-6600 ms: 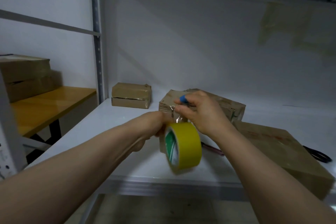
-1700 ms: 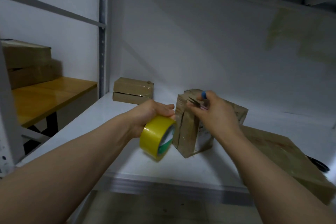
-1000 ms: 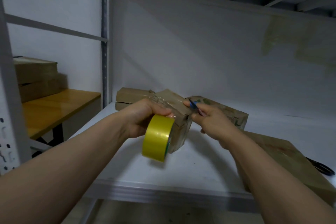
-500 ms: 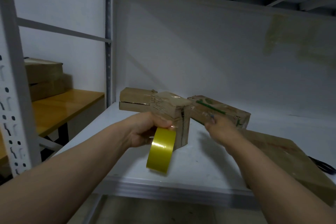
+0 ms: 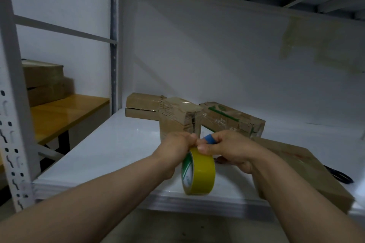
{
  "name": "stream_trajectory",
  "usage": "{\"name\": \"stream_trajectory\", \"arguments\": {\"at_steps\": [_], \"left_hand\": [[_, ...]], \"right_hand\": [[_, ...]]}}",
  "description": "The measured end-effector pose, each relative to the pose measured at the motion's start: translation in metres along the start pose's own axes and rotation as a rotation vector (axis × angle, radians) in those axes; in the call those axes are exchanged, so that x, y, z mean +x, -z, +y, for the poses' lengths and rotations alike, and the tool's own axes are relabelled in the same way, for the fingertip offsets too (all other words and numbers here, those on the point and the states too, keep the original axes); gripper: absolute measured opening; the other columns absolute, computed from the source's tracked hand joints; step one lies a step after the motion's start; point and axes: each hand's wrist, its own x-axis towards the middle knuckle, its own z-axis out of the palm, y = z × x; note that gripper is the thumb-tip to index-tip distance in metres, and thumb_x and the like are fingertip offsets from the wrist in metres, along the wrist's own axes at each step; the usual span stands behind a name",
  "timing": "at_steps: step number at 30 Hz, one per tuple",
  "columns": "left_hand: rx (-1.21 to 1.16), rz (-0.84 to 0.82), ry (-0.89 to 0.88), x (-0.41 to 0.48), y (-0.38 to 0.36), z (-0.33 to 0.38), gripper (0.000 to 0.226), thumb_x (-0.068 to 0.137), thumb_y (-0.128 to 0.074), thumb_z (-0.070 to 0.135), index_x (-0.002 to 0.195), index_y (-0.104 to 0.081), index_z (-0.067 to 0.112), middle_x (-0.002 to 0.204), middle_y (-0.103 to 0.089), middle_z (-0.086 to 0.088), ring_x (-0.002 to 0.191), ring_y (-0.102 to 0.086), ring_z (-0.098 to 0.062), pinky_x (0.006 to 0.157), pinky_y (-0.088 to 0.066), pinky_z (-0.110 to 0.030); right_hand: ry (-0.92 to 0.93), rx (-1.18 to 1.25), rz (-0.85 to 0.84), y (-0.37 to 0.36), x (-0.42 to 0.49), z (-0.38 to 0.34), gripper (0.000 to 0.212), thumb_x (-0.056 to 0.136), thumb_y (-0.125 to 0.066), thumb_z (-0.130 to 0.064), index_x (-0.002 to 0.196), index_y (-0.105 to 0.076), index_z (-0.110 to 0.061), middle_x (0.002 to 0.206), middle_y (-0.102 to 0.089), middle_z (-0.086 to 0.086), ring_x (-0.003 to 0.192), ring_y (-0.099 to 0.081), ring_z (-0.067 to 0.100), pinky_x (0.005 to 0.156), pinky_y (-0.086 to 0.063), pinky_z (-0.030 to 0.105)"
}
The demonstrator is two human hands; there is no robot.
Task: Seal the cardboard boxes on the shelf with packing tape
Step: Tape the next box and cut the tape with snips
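Tape roll (image 5: 201,173): yellow, held on edge, just in front of the upright box (image 5: 177,118).
My left hand (image 5: 175,149): fingers curled, gripping the roll's top.
My right hand (image 5: 227,149): closed round a blue-handled tool (image 5: 209,139), thumb pressed on the roll's top.
Flat box (image 5: 141,104): behind the upright box, to its left.
Green-printed box (image 5: 231,120): just right of it.
Large box (image 5: 296,167): right of it, nearer me.
All boxes rest on the white shelf (image 5: 108,150).

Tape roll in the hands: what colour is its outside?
Yellow; the round tape roll shows best in head view.
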Motion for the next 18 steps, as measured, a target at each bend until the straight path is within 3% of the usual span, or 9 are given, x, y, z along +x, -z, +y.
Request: {"name": "stream_trajectory", "arguments": {"at_steps": [2, 4, 6, 10, 13, 16, 18], "left_hand": [[0.067, 0.027, -0.138, -0.003, -0.004, -0.009, 0.032, 0.103, -0.051, 0.024, 0.095, -0.075, 0.005, 0.105, -0.072, -0.016, 0.106, -0.067, -0.029, 0.099, -0.052, -0.043], [0.235, 0.082, -0.315, -0.009, -0.006, -0.015, 0.03, 0.103, -0.051, 0.026, 0.094, -0.077, 0.013, 0.098, -0.069, -0.003, 0.095, -0.063, -0.005, 0.093, -0.05, -0.022], [0.431, 0.17, -0.486, -0.018, -0.009, -0.019, 0.028, 0.103, -0.051, 0.029, 0.099, -0.074, 0.015, 0.103, -0.056, 0.005, 0.093, -0.054, 0.002, 0.079, -0.038, -0.003], [0.643, 0.177, -0.756, -0.026, -0.01, -0.026, 0.034, 0.102, -0.039, 0.049, 0.105, -0.063, 0.025, 0.112, -0.041, 0.011, 0.09, -0.05, -0.001, 0.074, -0.038, -0.005], [0.597, 0.086, -0.604, -0.033, -0.015, -0.031, 0.044, 0.092, -0.049, 0.064, 0.123, -0.049, 0.033, 0.122, -0.041, 0.013, 0.103, -0.053, -0.005, 0.086, -0.049, -0.02], [0.389, -0.056, -0.396, -0.035, -0.029, -0.04, 0.097, 0.066, -0.075, 0.07, 0.142, -0.02, 0.043, 0.14, -0.037, 0.013, 0.123, -0.047, -0.011, 0.102, -0.049, -0.037], [0.185, -0.085, -0.307, -0.029, -0.032, -0.041, 0.108, 0.056, -0.084, 0.062, 0.139, -0.015, 0.052, 0.144, -0.039, 0.011, 0.128, -0.048, -0.014, 0.104, -0.049, -0.043]], "right_hand": [[-0.055, 0.071, 0.008, -0.002, 0.002, 0.003, 0.052, 0.054, -0.087, -0.035, 0.1, -0.073, -0.012, 0.101, -0.077, 0.004, 0.1, -0.068, 0.02, 0.092, -0.053, 0.037], [-0.09, 0.189, -0.013, 0.0, 0.003, 0.006, 0.041, 0.056, -0.088, -0.021, 0.091, -0.072, -0.007, 0.092, -0.076, 0.008, 0.09, -0.07, 0.02, 0.089, -0.057, 0.035], [-0.104, 0.239, -0.031, 0.003, 0.0, 0.005, 0.024, 0.064, -0.085, -0.009, 0.082, -0.07, -0.006, 0.085, -0.076, 0.008, 0.081, -0.072, 0.018, 0.08, -0.06, 0.032], [-0.137, 0.251, 0.006, 0.01, -0.007, -0.002, 0.012, 0.08, -0.078, -0.002, 0.089, -0.069, -0.001, 0.076, -0.073, 0.008, 0.068, -0.071, 0.016, 0.058, -0.056, 0.025], [-0.109, 0.179, 0.075, 0.01, -0.009, -0.003, 0.016, 0.081, -0.08, -0.007, 0.09, -0.069, -0.001, 0.079, -0.072, 0.011, 0.073, -0.068, 0.021, 0.064, -0.059, 0.03], [-0.055, 0.251, 0.06, 0.009, -0.011, -0.003, 0.015, 0.08, -0.08, -0.012, 0.081, -0.067, -0.006, 0.075, -0.071, 0.009, 0.07, -0.067, 0.02, 0.073, -0.057, 0.033], [-0.041, 0.269, 0.032, 0.01, -0.013, -0.003, 0.013, 0.082, -0.078, -0.013, 0.081, -0.066, -0.008, 0.073, -0.07, 0.007, 0.072, -0.066, 0.019, 0.074, -0.057, 0.034]]}}
